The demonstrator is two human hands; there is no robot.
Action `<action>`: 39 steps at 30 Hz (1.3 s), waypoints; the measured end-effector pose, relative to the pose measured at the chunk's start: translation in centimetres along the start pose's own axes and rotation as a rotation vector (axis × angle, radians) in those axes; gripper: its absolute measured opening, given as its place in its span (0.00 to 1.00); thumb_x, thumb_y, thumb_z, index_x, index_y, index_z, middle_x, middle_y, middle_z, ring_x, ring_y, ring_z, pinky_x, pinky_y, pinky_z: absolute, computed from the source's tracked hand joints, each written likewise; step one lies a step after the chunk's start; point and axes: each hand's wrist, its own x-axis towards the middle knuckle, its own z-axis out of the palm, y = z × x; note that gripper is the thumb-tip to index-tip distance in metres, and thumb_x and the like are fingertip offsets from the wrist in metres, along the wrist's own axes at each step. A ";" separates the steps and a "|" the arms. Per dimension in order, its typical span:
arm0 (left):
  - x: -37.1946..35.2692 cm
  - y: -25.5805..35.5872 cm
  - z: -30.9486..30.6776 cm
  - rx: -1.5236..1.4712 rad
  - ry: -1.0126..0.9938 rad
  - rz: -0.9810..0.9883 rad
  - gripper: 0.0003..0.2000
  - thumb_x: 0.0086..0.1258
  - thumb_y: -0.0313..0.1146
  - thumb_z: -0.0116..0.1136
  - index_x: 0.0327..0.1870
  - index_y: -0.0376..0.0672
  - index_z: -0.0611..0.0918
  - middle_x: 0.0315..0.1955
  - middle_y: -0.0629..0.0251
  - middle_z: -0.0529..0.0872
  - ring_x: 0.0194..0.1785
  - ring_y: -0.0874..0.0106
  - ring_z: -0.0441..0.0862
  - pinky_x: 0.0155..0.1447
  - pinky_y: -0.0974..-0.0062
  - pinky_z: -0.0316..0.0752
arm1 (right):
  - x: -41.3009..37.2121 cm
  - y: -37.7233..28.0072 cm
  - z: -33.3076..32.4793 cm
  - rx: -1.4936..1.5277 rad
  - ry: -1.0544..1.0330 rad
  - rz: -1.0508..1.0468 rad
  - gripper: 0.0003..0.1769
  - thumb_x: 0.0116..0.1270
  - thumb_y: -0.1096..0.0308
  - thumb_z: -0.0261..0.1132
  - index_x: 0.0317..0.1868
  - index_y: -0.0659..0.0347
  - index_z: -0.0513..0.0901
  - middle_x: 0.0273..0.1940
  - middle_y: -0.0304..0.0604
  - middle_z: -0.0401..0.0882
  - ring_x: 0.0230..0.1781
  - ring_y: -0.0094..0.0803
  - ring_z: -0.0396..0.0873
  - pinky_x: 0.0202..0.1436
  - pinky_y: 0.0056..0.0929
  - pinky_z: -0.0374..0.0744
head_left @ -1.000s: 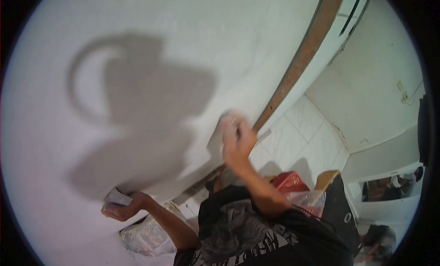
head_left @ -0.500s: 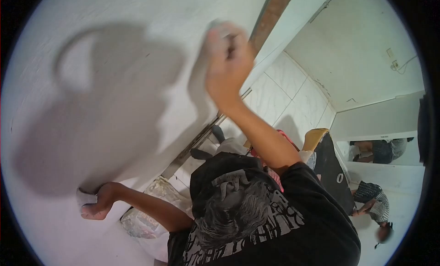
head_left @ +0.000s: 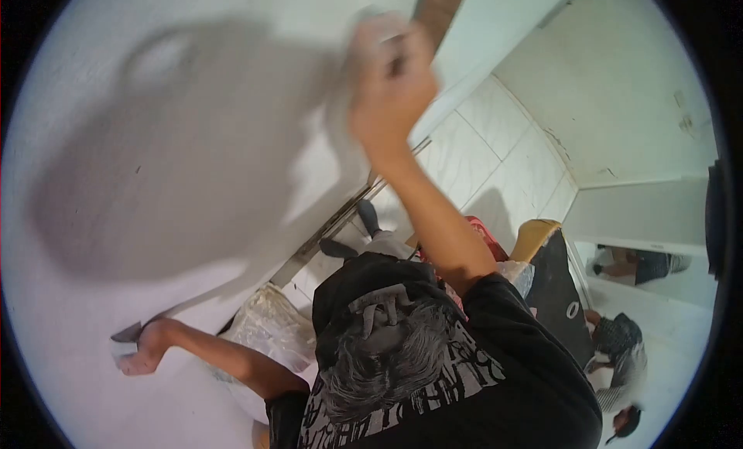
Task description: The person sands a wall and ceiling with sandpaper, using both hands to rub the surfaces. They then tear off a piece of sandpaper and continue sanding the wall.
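Note:
My right hand (head_left: 395, 85), blurred by motion, is closed at the top of the view, close to the pale wall (head_left: 209, 240). A greyish edge shows at its fingers, but its kind is too smeared to tell. Farther down on the left, my left hand (head_left: 147, 348) grips a small flat pale-grey piece (head_left: 124, 347) with a darker edge, held at the wall. Whether that piece is sandpaper or a scraper cannot be made out. A large shadow of my head and arm falls across the wall between both hands.
A brown wooden strip (head_left: 443, 16) edges the wall beside my right hand. Below are white floor tiles (head_left: 472, 163), a plastic-wrapped bundle (head_left: 271, 325) and a black panel (head_left: 553, 279). Another person (head_left: 623, 356) is bent over at the right, near a mirror (head_left: 642, 265).
My right hand has shifted slightly upward in view, and my left hand a little to the left. The shadow has moved on the wall. The other person's pose differs slightly.

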 end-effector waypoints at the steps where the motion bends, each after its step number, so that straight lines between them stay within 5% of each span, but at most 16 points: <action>1: 0.1 -0.6 -0.3 0.035 -0.026 0.109 0.12 0.63 0.34 0.46 0.20 0.38 0.73 0.21 0.66 0.73 0.22 0.75 0.68 0.23 0.79 0.65 | 0.9 0.3 0.1 0.222 0.014 0.248 0.05 0.59 0.73 0.63 0.34 0.64 0.79 0.18 0.30 0.69 0.16 0.13 0.60 0.19 0.15 0.61; 2: 0.3 -1.1 -0.3 0.071 -0.045 0.218 0.12 0.64 0.33 0.45 0.21 0.38 0.73 0.22 0.66 0.73 0.23 0.75 0.68 0.24 0.79 0.66 | 0.3 0.3 0.8 0.250 -0.004 0.261 0.05 0.59 0.73 0.63 0.34 0.64 0.79 0.18 0.30 0.69 0.16 0.13 0.60 0.19 0.15 0.61; 5: -0.1 0.5 0.1 0.010 0.006 -0.013 0.12 0.63 0.34 0.48 0.22 0.38 0.72 0.22 0.67 0.71 0.23 0.75 0.68 0.26 0.79 0.66 | -2.4 -0.7 -0.1 0.180 -0.247 -0.062 0.07 0.62 0.70 0.62 0.36 0.66 0.78 0.20 0.28 0.69 0.18 0.11 0.60 0.20 0.12 0.59; 8: -0.4 0.7 -0.2 -0.033 -0.010 -0.109 0.11 0.62 0.34 0.50 0.21 0.37 0.71 0.21 0.68 0.69 0.23 0.76 0.67 0.25 0.79 0.65 | -0.9 -0.2 -0.2 0.017 -0.092 -0.081 0.08 0.62 0.70 0.63 0.37 0.68 0.78 0.21 0.30 0.71 0.18 0.11 0.62 0.20 0.12 0.61; 9: -0.3 0.6 -0.4 -0.002 -0.027 -0.057 0.11 0.62 0.34 0.50 0.21 0.37 0.70 0.21 0.68 0.69 0.23 0.76 0.67 0.25 0.79 0.65 | 0.0 0.1 0.0 0.201 -0.028 0.214 0.09 0.61 0.70 0.63 0.38 0.67 0.78 0.23 0.32 0.73 0.19 0.12 0.64 0.21 0.12 0.63; 10: -0.3 0.6 -0.4 0.025 -0.043 -0.007 0.12 0.62 0.34 0.50 0.21 0.37 0.70 0.21 0.68 0.69 0.23 0.76 0.66 0.24 0.79 0.65 | -0.4 0.2 0.0 0.203 -0.042 0.221 0.09 0.61 0.70 0.63 0.38 0.67 0.78 0.23 0.32 0.73 0.19 0.12 0.64 0.21 0.12 0.63; 16: -1.0 0.2 -0.9 0.040 -0.049 -0.030 0.12 0.63 0.34 0.50 0.23 0.37 0.70 0.22 0.68 0.69 0.25 0.75 0.67 0.29 0.78 0.67 | 0.4 2.0 -1.5 0.031 -0.211 -0.203 0.07 0.62 0.71 0.61 0.38 0.67 0.78 0.29 0.37 0.78 0.24 0.14 0.68 0.28 0.13 0.68; 20: -0.6 -1.4 -1.9 0.134 -0.095 0.130 0.12 0.67 0.35 0.46 0.25 0.37 0.69 0.25 0.66 0.70 0.31 0.72 0.67 0.38 0.75 0.66 | 0.3 0.5 -0.5 0.403 -0.142 0.218 0.07 0.61 0.72 0.62 0.37 0.69 0.79 0.26 0.37 0.77 0.22 0.15 0.67 0.24 0.14 0.66; 25: -1.4 1.8 -1.9 0.237 -0.206 -0.027 0.14 0.66 0.36 0.46 0.23 0.37 0.65 0.23 0.66 0.65 0.29 0.73 0.62 0.36 0.77 0.62 | -1.2 0.0 -0.3 0.272 -0.304 -0.005 0.07 0.61 0.75 0.62 0.37 0.70 0.78 0.25 0.36 0.75 0.19 0.14 0.65 0.19 0.14 0.62; 27: -0.4 3.6 -1.9 0.222 -0.261 -0.074 0.14 0.66 0.36 0.46 0.23 0.37 0.66 0.22 0.67 0.65 0.28 0.74 0.61 0.35 0.78 0.61 | -0.9 -1.6 0.0 0.359 -0.070 0.351 0.07 0.61 0.75 0.62 0.38 0.70 0.79 0.25 0.37 0.76 0.18 0.15 0.66 0.19 0.14 0.63; 28: 0.4 4.9 -2.1 0.231 -0.365 -0.224 0.13 0.66 0.35 0.46 0.22 0.38 0.66 0.21 0.69 0.65 0.27 0.76 0.61 0.34 0.79 0.61 | -1.9 -1.7 -0.1 0.369 -0.073 0.352 0.07 0.61 0.75 0.62 0.38 0.70 0.79 0.25 0.37 0.76 0.18 0.15 0.66 0.19 0.14 0.63; 30: 1.2 5.1 -2.7 0.246 -0.455 -0.375 0.12 0.66 0.33 0.46 0.22 0.38 0.67 0.20 0.70 0.65 0.27 0.77 0.61 0.33 0.81 0.60 | -5.0 -1.9 -0.4 0.187 -0.430 -0.105 0.07 0.61 0.74 0.62 0.39 0.69 0.80 0.25 0.36 0.76 0.19 0.15 0.67 0.20 0.13 0.64; 32: 2.1 4.3 -4.2 0.252 -0.628 -0.328 0.11 0.67 0.30 0.45 0.22 0.39 0.69 0.19 0.73 0.66 0.26 0.80 0.61 0.33 0.83 0.60 | -5.9 -3.2 -0.4 0.294 -0.554 -0.026 0.07 0.62 0.73 0.61 0.39 0.68 0.80 0.25 0.35 0.75 0.20 0.16 0.67 0.20 0.13 0.63; 34: 3.3 4.7 -5.0 0.239 -0.675 -0.361 0.10 0.68 0.29 0.47 0.24 0.38 0.71 0.21 0.74 0.69 0.28 0.82 0.63 0.33 0.84 0.60 | -4.2 -3.3 -0.2 0.139 -0.203 0.091 0.06 0.60 0.71 0.63 0.35 0.65 0.82 0.25 0.33 0.75 0.19 0.15 0.64 0.21 0.17 0.63; 36: 4.1 4.8 -5.6 0.260 -0.826 -0.464 0.10 0.68 0.31 0.50 0.25 0.37 0.72 0.22 0.74 0.70 0.28 0.82 0.64 0.34 0.85 0.61 | -2.3 -3.1 0.3 0.393 -0.028 0.356 0.06 0.60 0.73 0.63 0.35 0.67 0.81 0.24 0.34 0.74 0.18 0.17 0.63 0.20 0.17 0.62; 39: 4.2 4.4 -6.7 0.211 -0.851 -0.521 0.10 0.67 0.31 0.54 0.26 0.36 0.74 0.22 0.73 0.72 0.29 0.81 0.65 0.36 0.84 0.62 | -4.9 -3.7 0.1 0.354 -0.153 0.366 0.07 0.61 0.73 0.61 0.35 0.69 0.80 0.25 0.37 0.74 0.20 0.18 0.64 0.20 0.17 0.62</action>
